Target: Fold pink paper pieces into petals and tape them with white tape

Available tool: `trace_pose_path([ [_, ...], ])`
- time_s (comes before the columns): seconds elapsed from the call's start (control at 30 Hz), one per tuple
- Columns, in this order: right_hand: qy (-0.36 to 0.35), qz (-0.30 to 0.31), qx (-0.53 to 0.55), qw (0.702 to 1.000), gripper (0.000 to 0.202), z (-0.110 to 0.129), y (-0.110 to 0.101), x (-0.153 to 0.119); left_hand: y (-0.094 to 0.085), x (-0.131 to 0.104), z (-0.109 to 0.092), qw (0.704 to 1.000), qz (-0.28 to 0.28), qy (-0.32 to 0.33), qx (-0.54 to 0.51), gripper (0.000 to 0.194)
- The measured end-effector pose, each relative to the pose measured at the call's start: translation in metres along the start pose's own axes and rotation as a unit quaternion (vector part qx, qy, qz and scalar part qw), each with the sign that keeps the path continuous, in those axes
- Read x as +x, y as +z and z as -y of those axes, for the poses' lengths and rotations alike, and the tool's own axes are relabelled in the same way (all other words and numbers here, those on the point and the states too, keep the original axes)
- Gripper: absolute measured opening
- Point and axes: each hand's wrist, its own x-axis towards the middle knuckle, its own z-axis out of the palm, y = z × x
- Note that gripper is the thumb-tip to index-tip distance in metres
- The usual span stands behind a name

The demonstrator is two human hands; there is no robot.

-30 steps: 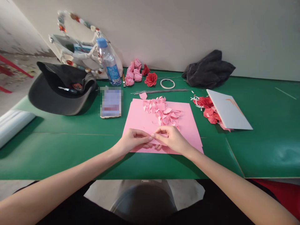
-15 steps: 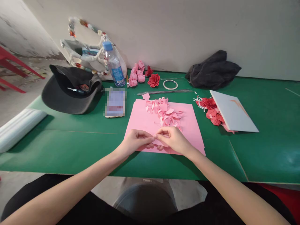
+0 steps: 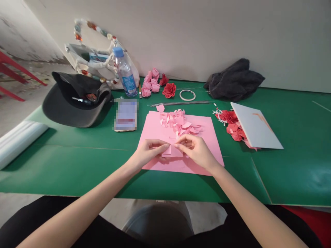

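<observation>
Between my two hands is a small piece of pink paper (image 3: 173, 151), which looks folded. My left hand (image 3: 152, 150) pinches its left side between thumb and fingers. At its upper right edge, my right hand (image 3: 193, 148) is closed in a pinch too. Under the hands lie large pink paper sheets (image 3: 212, 137). A heap of small cut pink paper pieces (image 3: 179, 120) rests on the sheets just beyond my fingers. Some fingertips are hidden behind the held paper.
Behind the sheets lie thin wires (image 3: 181, 103), a tape roll (image 3: 187, 95), pink paper flowers (image 3: 151, 82) and a red paper flower (image 3: 169, 90). A phone (image 3: 126, 115), cap (image 3: 77, 100) and bottle (image 3: 126, 74) stand left. Right are a white board (image 3: 256, 125) and black cloth (image 3: 234, 79).
Both hands have lifted slightly, and the right hand's grip has shifted toward the upper edge. More of the held pink paper now shows. The view has tilted a little.
</observation>
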Motion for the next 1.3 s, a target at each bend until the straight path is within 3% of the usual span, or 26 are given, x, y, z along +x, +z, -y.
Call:
trace_pose_path([
  [0.1,0.001,-0.007,-0.013,1.000,0.011,-0.001,0.004,-0.001,-0.002,0.003,-0.001,0.999,0.048,-0.010,0.004,0.029],
  [0.2,-0.011,-0.017,-0.038,0.999,0.008,-0.004,0.007,0.000,-0.002,0.007,0.001,0.995,0.062,0.027,0.066,0.029],
  [0.3,-0.039,-0.047,-0.062,0.996,0.005,-0.006,0.007,0.001,-0.002,0.012,0.004,0.994,0.053,0.051,0.079,0.024],
  [0.47,-0.028,-0.129,-0.010,0.991,0.025,-0.010,0.005,-0.002,0.000,0.018,0.008,0.999,0.014,0.042,-0.008,0.022],
  [0.53,-0.035,-0.148,0.009,0.988,0.018,-0.012,0.006,-0.005,0.000,0.018,0.009,0.998,0.012,0.053,-0.021,0.022],
  [0.67,-0.121,-0.165,-0.025,0.979,0.003,-0.015,0.013,-0.012,0.001,0.015,0.012,0.997,0.023,0.074,-0.023,0.023],
  [0.83,-0.233,-0.130,-0.103,0.958,0.010,-0.014,0.018,-0.015,0.001,0.011,0.015,0.996,0.029,0.090,0.001,0.023],
  [0.97,-0.275,-0.100,-0.154,0.944,0.013,-0.015,0.017,-0.018,-0.001,0.011,0.017,0.995,0.020,0.099,0.019,0.026],
  [1.13,-0.224,-0.070,-0.149,0.961,0.007,-0.012,0.018,-0.020,0.000,0.011,0.019,0.994,0.010,0.108,0.034,0.025],
  [1.3,-0.035,-0.050,0.012,0.998,0.015,-0.007,0.014,-0.015,0.000,0.010,0.020,0.995,0.019,0.096,0.019,0.025],
])
